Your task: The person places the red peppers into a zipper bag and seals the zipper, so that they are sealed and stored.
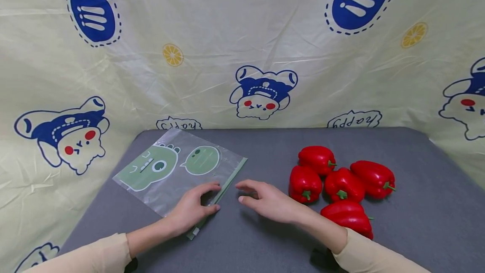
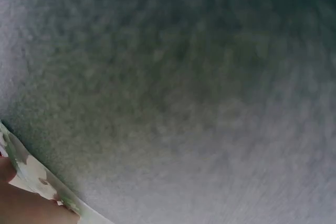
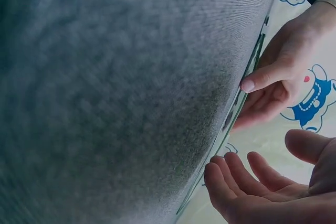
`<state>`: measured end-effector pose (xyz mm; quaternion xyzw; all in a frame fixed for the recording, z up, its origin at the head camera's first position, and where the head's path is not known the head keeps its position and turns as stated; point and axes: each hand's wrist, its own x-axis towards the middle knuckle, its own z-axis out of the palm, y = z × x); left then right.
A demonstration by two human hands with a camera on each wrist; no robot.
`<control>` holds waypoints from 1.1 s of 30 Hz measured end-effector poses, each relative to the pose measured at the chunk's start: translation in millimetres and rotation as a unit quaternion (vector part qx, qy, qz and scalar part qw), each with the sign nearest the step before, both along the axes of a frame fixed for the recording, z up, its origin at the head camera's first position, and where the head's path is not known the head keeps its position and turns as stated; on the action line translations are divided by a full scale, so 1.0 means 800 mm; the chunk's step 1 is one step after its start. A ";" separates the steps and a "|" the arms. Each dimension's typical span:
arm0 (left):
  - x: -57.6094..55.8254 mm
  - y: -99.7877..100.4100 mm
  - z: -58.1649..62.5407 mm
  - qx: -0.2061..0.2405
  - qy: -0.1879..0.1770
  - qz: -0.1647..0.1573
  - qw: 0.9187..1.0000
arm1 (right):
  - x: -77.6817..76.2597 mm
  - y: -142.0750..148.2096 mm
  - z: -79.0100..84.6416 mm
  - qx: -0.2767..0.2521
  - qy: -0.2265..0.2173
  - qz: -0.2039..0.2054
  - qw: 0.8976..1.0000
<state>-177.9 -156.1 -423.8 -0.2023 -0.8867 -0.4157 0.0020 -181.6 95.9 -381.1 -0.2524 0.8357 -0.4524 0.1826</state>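
Observation:
A clear zip bag (image 1: 201, 138) with green cartoon prints lies flat on the grey table, its green slider strip (image 1: 235, 173) facing right. My left hand (image 1: 188, 210) rests on the bag near that strip, thumb and fingers spread apart at the edge. In the right wrist view, the left hand's thumb (image 3: 262, 78) touches the strip. To the right of the bag, my right hand (image 1: 273, 202) hovers, fingers loosely bent and holding nothing. In the left wrist view only a bit of the left hand (image 2: 31, 205) and bag edge shows.
Several red bell peppers (image 1: 345, 183) sit together on the right of the table (image 1: 428, 205), one partly behind my right forearm. A pale printed cloth (image 1: 212, 92) hangs behind and around the table. The bag's white slider (image 1: 195, 231) lies at its near corner.

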 end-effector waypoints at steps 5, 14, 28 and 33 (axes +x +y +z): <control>-0.002 0.002 0.001 0.001 0.009 0.023 1.000 | -0.002 0.001 0.000 0.000 -0.014 0.002 1.000; -0.003 0.006 0.004 0.009 0.021 0.070 0.997 | -0.004 -0.001 0.000 0.002 -0.017 0.009 1.000; 0.001 0.000 0.012 0.037 0.045 0.099 0.993 | -0.011 -0.012 -0.003 -0.009 -0.017 0.018 1.000; 0.002 -0.001 0.013 0.043 0.057 0.089 0.994 | -0.013 -0.017 -0.004 -0.011 -0.016 0.018 1.000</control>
